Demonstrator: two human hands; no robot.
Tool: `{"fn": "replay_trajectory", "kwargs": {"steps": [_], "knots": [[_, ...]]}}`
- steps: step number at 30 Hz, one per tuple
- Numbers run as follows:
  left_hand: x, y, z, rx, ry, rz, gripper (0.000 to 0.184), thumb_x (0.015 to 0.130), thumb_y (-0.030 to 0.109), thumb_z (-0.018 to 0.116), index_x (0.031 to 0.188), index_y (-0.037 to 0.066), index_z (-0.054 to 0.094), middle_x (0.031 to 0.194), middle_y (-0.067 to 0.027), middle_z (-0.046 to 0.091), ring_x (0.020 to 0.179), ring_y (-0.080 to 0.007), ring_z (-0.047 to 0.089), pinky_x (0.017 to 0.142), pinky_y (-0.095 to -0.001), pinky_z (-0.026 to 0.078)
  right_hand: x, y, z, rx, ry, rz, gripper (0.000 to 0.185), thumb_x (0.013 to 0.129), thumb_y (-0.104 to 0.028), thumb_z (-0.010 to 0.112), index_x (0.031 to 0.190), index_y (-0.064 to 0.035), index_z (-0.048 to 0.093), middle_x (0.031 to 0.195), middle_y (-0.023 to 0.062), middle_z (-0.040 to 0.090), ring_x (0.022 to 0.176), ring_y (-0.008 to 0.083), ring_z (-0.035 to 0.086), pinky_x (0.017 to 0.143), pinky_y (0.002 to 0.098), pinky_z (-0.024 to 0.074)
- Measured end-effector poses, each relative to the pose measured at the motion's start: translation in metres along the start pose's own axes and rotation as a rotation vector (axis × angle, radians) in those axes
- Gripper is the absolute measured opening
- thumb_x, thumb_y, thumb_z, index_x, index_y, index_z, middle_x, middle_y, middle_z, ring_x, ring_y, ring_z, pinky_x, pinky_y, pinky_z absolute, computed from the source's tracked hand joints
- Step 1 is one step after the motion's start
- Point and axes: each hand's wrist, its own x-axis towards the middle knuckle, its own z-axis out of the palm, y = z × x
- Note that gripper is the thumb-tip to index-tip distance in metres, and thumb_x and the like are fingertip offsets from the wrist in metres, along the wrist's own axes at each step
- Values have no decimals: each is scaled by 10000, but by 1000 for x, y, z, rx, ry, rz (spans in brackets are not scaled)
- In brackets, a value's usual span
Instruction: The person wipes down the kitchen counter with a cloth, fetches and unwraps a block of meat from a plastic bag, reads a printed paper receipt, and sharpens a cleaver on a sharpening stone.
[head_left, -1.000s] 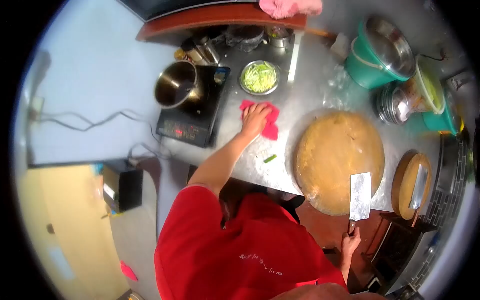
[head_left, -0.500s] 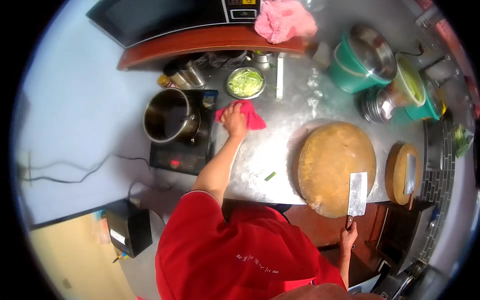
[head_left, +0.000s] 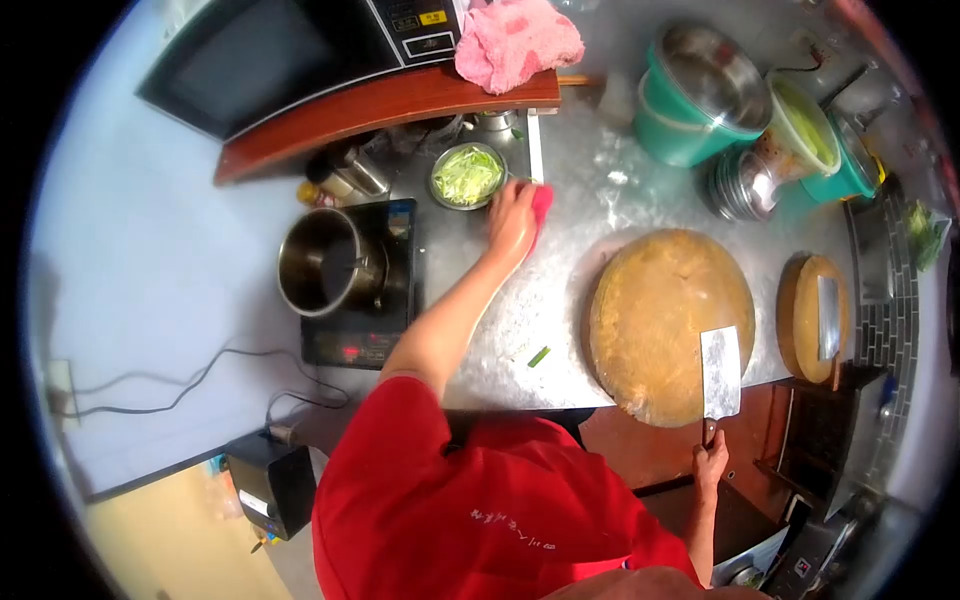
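My left hand [head_left: 513,222] is closed on a red cloth [head_left: 541,206] on the metal counter, right beside a steel bowl of shredded green vegetable [head_left: 468,177]. Part of the cloth is hidden under the palm. My right hand [head_left: 710,460] grips the handle of a cleaver [head_left: 720,372], whose broad blade lies over the lower right part of a large round chopping board [head_left: 668,310]. A small green piece [head_left: 539,356] lies on the counter between my left forearm and the board.
On the left, a pot [head_left: 321,262] sits on a black induction cooker [head_left: 350,345]. A wooden shelf [head_left: 390,105] holds a microwave and a pink towel [head_left: 517,45]. Green buckets [head_left: 685,115] stand at the back right; a smaller board [head_left: 800,320] with another blade is far right.
My left hand has wiped leftward, then moved right with the cloth, which is now more bunched, next to the bowl. The camera view has shifted. The right hand still holds the cleaver.
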Motion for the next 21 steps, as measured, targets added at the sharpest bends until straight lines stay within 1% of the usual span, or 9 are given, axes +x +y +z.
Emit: {"fn": "replay_trajectory", "kwargs": {"steps": [4, 9, 11, 12, 14, 16, 18, 20, 21], "knots": [[37, -22, 75, 146, -96, 16, 450, 874, 141, 678, 1319, 189, 626, 1445, -151, 504, 1259, -408, 511, 1061, -594, 398, -1, -3, 3, 15, 3, 20, 191, 735, -15, 583, 843, -6, 426, 725, 77, 373, 683, 218, 368, 625, 357, 411], [21, -13, 48, 64, -391, -124, 457, 836, 136, 706, 1281, 212, 641, 1451, -148, 484, 1307, -408, 463, 1079, -596, 381, 4, 3, 9, -10, -3, 54, 182, 749, -16, 578, 869, 0, 442, 705, 97, 435, 675, 213, 457, 631, 394, 457], [-27, -21, 36, 132, -306, 16, 399, 822, 130, 716, 1208, 220, 670, 1406, -105, 524, 1245, -382, 494, 1025, -569, 393, -1, -4, 7, -27, 15, -9, 175, 756, -8, 574, 883, 3, 454, 696, 108, 466, 676, 217, 495, 635, 405, 473], [-57, -26, 25, 177, -297, 86, 384, 827, 133, 711, 1195, 243, 685, 1385, -90, 544, 1222, -373, 506, 1002, -561, 398, 2, 16, 8, 31, -37, 97, 200, 756, -8, 593, 924, 19, 490, 724, 145, 498, 692, 251, 514, 668, 409, 482], [-112, -20, -17, 171, -418, 100, 370, 826, 146, 715, 1184, 233, 687, 1354, -83, 569, 1198, -353, 514, 982, -542, 404, -2, 18, 12, 68, -11, 32, 214, 769, -24, 611, 947, 30, 503, 752, 158, 505, 699, 278, 511, 686, 411, 482], [-160, -31, -42, 14, -356, 149, 329, 799, 123, 746, 1121, 179, 705, 1288, -97, 595, 1206, -339, 520, 1016, -512, 406, 0, 3, 6, 33, -27, -41, 226, 803, -48, 625, 978, 47, 516, 795, 182, 506, 715, 296, 501, 715, 405, 479], [-163, -43, -54, -606, -181, -332, 320, 801, 88, 736, 1113, 144, 696, 1288, -128, 590, 1210, -357, 518, 1037, -493, 409, 0, -7, 6, -88, 55, -105, 172, 811, -16, 630, 929, 31, 515, 782, 136, 485, 733, 233, 473, 715, 361, 462], [-158, -57, -76, -514, -43, -413, 309, 813, 58, 711, 1116, 112, 679, 1292, -164, 581, 1217, -382, 512, 1058, -470, 412, 0, -9, 10, -166, 90, -68, 155, 822, -10, 644, 907, 26, 519, 778, 106, 488, 742, 193, 465, 708, 343, 456], [-135, -61, -93, -122, -10, -236, 303, 825, 45, 690, 1123, 97, 667, 1297, -184, 576, 1222, -398, 507, 1069, -456, 414, -1, -8, 13, -180, 90, 2, 160, 831, -19, 656, 908, 28, 524, 780, 99, 502, 741, 185, 470, 701, 347, 459]]}}
